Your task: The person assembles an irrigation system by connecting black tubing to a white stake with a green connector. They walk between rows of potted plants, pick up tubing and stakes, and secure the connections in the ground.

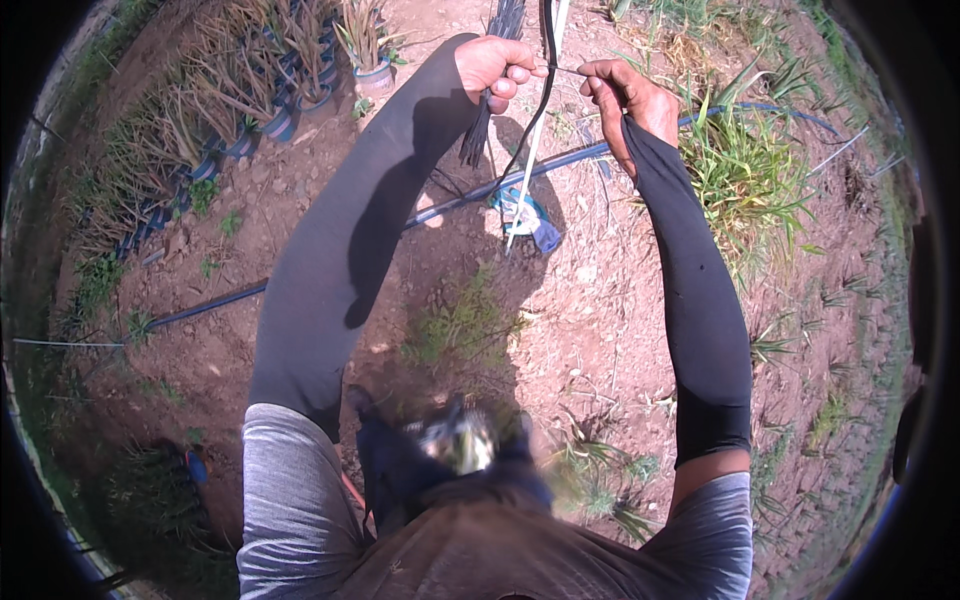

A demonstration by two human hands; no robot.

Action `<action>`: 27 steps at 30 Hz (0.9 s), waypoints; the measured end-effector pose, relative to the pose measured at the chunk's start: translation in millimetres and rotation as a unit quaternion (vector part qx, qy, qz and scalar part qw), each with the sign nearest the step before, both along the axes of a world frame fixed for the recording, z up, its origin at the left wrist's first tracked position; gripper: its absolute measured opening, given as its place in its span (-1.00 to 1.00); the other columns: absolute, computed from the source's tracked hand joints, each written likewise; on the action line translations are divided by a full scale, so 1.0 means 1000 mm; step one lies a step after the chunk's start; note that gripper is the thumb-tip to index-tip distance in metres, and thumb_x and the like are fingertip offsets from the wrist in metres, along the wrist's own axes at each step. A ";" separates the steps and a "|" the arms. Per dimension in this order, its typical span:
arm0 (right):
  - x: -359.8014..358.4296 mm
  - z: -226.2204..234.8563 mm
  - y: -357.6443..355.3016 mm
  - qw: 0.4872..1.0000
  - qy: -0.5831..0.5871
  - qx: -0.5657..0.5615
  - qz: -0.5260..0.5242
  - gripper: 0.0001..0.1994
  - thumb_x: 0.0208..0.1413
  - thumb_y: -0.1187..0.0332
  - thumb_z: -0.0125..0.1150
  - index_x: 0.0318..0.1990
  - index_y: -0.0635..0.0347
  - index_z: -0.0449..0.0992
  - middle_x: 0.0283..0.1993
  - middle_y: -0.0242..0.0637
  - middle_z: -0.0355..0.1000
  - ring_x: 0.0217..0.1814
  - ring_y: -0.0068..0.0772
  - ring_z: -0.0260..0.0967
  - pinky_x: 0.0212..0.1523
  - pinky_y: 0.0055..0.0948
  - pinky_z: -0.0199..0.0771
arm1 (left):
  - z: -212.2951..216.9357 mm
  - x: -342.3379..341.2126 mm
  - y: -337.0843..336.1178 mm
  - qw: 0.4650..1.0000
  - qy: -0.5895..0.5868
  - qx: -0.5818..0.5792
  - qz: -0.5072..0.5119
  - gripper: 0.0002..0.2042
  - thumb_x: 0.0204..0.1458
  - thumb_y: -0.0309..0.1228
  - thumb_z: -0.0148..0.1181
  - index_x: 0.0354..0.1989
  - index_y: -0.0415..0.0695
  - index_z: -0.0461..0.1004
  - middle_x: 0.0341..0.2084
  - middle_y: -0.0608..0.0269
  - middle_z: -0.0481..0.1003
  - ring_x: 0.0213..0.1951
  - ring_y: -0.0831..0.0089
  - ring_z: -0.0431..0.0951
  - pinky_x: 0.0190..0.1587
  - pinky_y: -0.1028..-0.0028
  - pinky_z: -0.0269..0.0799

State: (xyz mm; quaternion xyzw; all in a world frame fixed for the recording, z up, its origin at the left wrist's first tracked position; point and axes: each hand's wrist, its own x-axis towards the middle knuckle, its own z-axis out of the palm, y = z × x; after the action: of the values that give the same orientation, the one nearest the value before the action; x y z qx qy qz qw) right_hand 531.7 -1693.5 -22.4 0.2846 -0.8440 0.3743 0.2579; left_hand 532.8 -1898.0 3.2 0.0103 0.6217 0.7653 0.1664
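Observation:
My left hand is closed round a bundle of thin black strips that looks like wire or plastic ties. Its thumb and finger also pinch one end of a single thin black tie. Fingers of my right hand pinch the other end. Between the hands, the tie crosses a thin white pole and a thin black tube running beside it. Whether it goes all the way round them cannot be made out. Both arms reach forward in dark sleeves.
A dark blue pipe crosses the dirt ground behind the hands. A crumpled blue-and-white bag or cloth lies at the pole's lower end. Potted spiky plants stand in rows at the far left. Grass clumps grow beside my right forearm.

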 end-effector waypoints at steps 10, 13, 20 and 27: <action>-0.016 -0.039 -0.013 0.977 -0.104 -0.175 0.062 -0.82 0.09 0.42 0.03 -0.19 0.19 0.51 -0.44 -0.34 0.51 -0.44 -0.63 0.37 -0.36 -0.58 0.37 | -0.005 -0.013 0.001 0.999 0.022 0.022 -0.008 -0.89 -0.03 -0.43 0.06 -0.43 -0.23 0.42 -0.69 0.52 0.22 -0.78 0.77 0.02 -0.77 0.67 -0.06; -0.001 -0.047 -0.032 0.960 -0.145 -0.237 0.027 -0.82 0.08 0.43 0.02 -0.22 0.29 0.49 -0.46 -0.31 0.52 -0.45 -0.59 0.39 -0.37 -0.55 0.39 | 0.001 -0.006 0.013 0.999 0.035 -0.002 0.020 -0.84 -0.03 -0.40 0.08 -0.39 -0.26 0.45 -0.70 0.54 0.21 -0.75 0.75 0.05 -0.74 0.68 -0.06; 0.007 -0.038 -0.048 0.918 -0.246 -0.308 0.041 -0.79 0.07 0.42 0.04 -0.18 0.34 0.48 -0.42 -0.26 0.52 -0.40 -0.57 0.43 -0.31 -0.55 0.42 | -0.008 -0.006 0.020 0.995 0.098 -0.013 0.015 -0.69 0.05 -0.19 0.04 -0.36 -0.25 0.43 -0.72 0.52 0.19 -0.78 0.71 0.09 -0.77 0.62 -0.03; 0.012 0.005 -0.029 0.992 0.091 -0.078 -0.038 -0.77 -0.09 0.49 0.23 -0.20 0.09 0.51 -0.29 -0.21 0.37 -0.28 -0.22 0.38 -0.24 -0.37 0.38 | -0.038 0.015 0.016 0.988 0.065 0.112 0.078 -0.69 0.14 -0.20 -0.01 -0.18 -0.21 0.43 -0.64 0.55 0.20 -0.74 0.72 0.06 -0.69 0.65 -0.04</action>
State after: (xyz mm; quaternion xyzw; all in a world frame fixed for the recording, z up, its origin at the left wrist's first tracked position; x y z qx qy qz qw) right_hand 544.0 -1722.7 -17.8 0.2638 -0.7955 0.4015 0.3694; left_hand 547.6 -1882.2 -34.6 0.0301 0.5406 0.8384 0.0628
